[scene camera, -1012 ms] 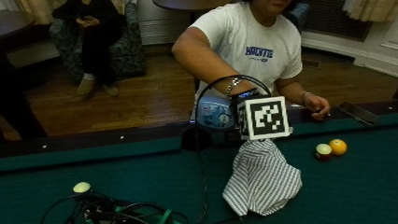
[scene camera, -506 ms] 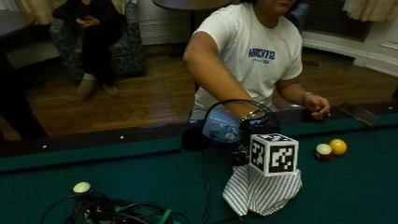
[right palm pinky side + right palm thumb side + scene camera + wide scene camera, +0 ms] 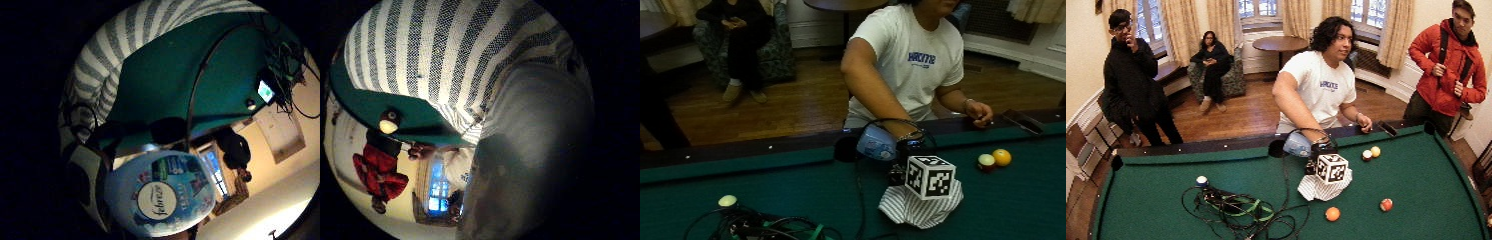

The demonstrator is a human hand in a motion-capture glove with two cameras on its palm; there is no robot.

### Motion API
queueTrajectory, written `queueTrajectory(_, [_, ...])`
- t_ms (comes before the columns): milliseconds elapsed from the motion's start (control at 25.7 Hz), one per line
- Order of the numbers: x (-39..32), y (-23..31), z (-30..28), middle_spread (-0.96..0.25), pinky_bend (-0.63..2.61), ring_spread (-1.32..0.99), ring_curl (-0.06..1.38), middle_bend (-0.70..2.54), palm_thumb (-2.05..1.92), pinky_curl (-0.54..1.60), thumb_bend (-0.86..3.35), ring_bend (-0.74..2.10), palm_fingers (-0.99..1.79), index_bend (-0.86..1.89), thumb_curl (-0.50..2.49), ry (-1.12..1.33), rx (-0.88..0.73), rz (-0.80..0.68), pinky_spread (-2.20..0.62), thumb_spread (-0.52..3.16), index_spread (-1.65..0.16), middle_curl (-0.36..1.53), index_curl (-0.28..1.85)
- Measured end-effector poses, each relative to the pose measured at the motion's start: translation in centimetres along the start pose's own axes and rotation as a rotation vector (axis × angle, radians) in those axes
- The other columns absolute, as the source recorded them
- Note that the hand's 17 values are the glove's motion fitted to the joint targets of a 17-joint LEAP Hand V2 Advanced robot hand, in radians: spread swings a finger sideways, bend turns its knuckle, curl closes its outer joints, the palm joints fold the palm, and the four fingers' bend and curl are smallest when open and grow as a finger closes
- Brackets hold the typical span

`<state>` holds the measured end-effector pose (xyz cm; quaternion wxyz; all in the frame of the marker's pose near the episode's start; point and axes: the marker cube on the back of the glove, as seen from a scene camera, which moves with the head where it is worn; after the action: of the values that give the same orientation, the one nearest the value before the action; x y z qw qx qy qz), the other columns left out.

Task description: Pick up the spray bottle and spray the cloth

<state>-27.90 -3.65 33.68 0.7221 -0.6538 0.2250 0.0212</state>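
gloved fingers (image 3: 909, 150) hidden, spray bottle (image 3: 877, 142) nozzle unseen

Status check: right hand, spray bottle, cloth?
Black-gloved right hand on grey-and-white striped cloth, grip hidden. Pale blue plastic spray bottle by the rail, not in hand. Yellow billiard ball well aside.

We count one Febreze spray bottle (image 3: 876, 143), one striped cloth (image 3: 919, 210) — and five billiard balls (image 3: 1375, 151) on the pool table (image 3: 1152, 200).

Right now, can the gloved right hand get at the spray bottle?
Probably yes: the spray bottle sits just behind the right hand by the rail, nothing between. But the hand seems to hold the striped cloth.
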Motion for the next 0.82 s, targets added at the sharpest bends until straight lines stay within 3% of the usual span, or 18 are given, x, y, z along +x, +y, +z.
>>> queueTrajectory(350, [0.6,3.3,-3.3,-0.21,0.49,-0.22,0.50,0.69,0.96,0.43,-0.03,0.79,1.38,0.40,0.80,-0.167,0.113,-0.124,-0.30,0.26,-0.26,0.57,0.59])
queueTrajectory(817, [-4.3,10.7,-11.4,-0.21,0.49,-0.22,0.50,0.69,0.96,0.43,-0.03,0.79,1.38,0.39,0.81,-0.669,0.595,-0.613,-0.30,0.27,-0.26,0.57,0.60])
